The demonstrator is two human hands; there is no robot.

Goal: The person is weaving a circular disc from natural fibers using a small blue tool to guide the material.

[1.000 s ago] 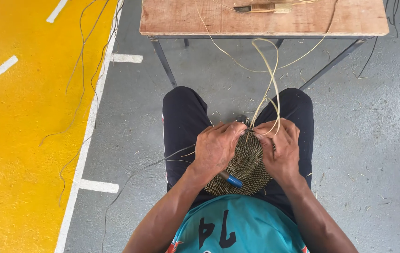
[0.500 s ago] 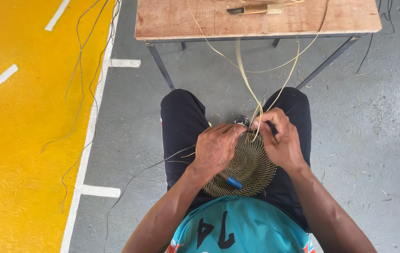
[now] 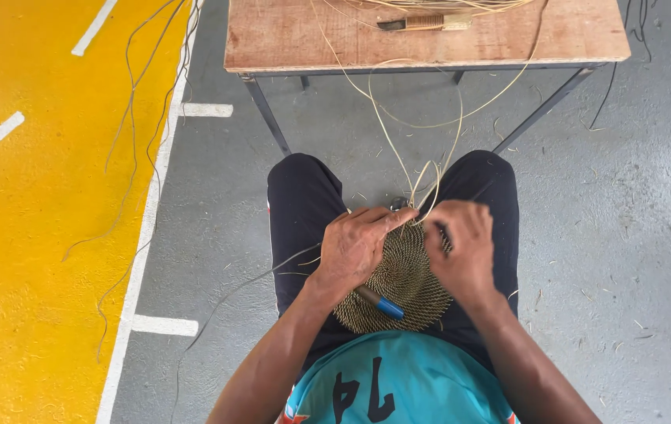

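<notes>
Grey concrete floor, yellow painted zone, wooden table ahead.

Wooden desk on dark metal legs, bearing a comb-like tool and loose pale cane strands trailing over its front edge. Below, grey concrete floor littered with shavings, bordered by a yellow painted zone.

Tightly coiled woven disc of matt brown fibre, ribbed and rough. Pale, smooth cane strands, slightly glossy. Bare plywood tabletop, matt and scuffed, on dark metal legs. Grey concrete floor, dull and gritty; yellow painted area, faintly sheened.
</notes>
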